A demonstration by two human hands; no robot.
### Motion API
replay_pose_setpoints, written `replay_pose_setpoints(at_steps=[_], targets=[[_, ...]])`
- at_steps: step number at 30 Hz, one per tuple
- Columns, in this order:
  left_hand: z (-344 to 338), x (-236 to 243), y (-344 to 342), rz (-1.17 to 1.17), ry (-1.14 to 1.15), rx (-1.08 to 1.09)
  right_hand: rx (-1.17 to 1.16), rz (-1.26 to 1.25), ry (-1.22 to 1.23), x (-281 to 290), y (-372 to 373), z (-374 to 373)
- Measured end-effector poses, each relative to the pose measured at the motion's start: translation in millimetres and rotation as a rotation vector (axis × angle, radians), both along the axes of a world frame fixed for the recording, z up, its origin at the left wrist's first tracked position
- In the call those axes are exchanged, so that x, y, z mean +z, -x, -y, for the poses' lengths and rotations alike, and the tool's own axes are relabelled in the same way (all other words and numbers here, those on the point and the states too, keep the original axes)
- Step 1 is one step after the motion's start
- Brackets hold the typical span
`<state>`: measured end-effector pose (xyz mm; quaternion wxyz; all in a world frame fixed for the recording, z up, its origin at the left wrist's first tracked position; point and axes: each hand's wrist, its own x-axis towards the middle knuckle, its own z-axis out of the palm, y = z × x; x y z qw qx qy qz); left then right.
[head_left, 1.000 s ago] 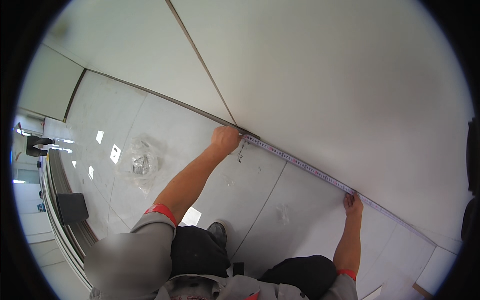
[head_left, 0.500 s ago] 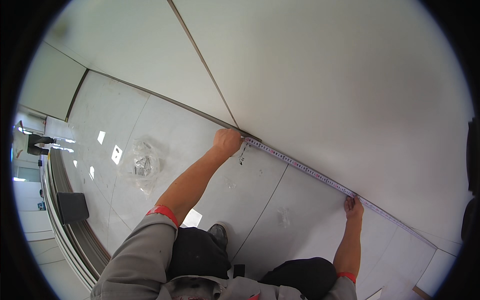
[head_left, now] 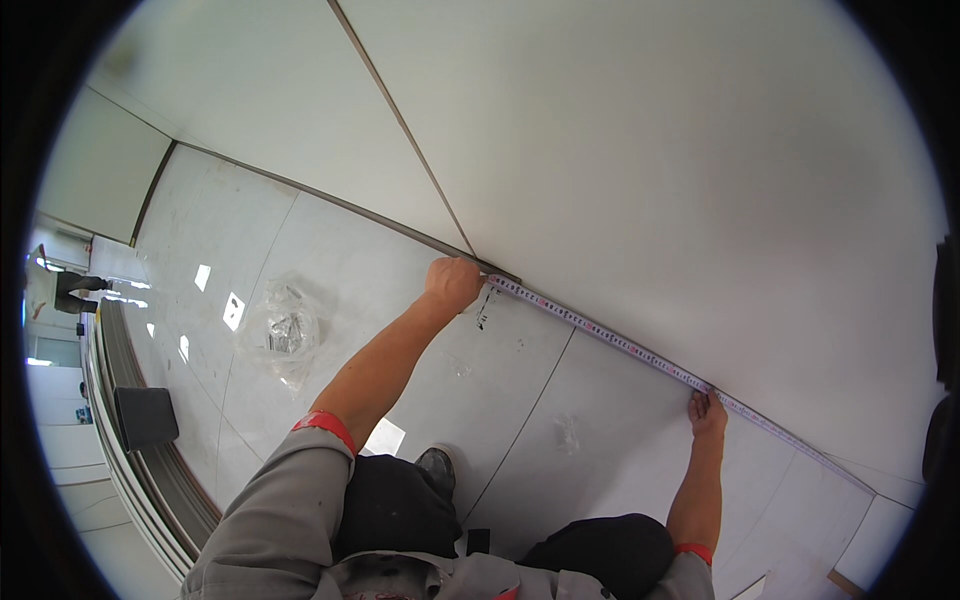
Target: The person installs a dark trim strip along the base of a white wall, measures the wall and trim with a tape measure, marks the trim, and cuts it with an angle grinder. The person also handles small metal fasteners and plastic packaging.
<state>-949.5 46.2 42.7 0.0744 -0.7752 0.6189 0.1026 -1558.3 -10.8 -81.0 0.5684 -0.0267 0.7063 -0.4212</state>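
Note:
A white tape measure blade point(head_left: 610, 340) is stretched along the foot of a pale wall panel point(head_left: 650, 150), on the floor side of the joint. At its left end my left hand point(head_left: 455, 283) is closed around something beside the panel seam; the tape begins at its fingers. Farther right, my right hand point(head_left: 708, 412) pinches the tape from the near side, pressing it by the wall base. The tape runs on past that hand toward the far right corner. Small dark marks point(head_left: 484, 312) show on the floor just below the left hand.
A clear plastic bag point(head_left: 285, 325) with small parts lies on the floor at left. Beyond it stand long stacked profiles point(head_left: 150, 470) with a dark grey box-like piece point(head_left: 146, 416) on them. Another person's dark-clothed legs point(head_left: 75, 290) show at the far left. My shoe point(head_left: 437, 470) rests on the tiles.
Almost nothing differs. Both hands stay in place on the tape, and the view has shifted very slightly.

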Motion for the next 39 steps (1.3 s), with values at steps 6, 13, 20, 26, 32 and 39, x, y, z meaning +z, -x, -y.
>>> replay_pose_setpoints(at_steps=[6, 13, 20, 26, 32, 39], targets=[[-1, 0, 0, -0.014, 0.01, 0.011, -0.001, -0.005, -0.005, 5, -5, 0], [2, 0, 1, -0.021, 0.0, 0.011, -0.002, -0.009, 0.006, 10, -4, -1], [-4, 1, -2, 0.0, -0.002, 0.015, -0.004, -0.035, 0.014, 15, -20, -1], [1, 2, 2, -0.009, 0.013, 0.0, -0.015, -0.008, -0.011, 4, -1, 0], [-3, 1, -1, -0.008, 0.032, -0.007, -0.01, -0.001, -0.001, 7, -9, -1], [-1, -1, 1, -0.018, 0.012, 0.014, -0.006, -0.018, 0.005, 11, -8, -1]])
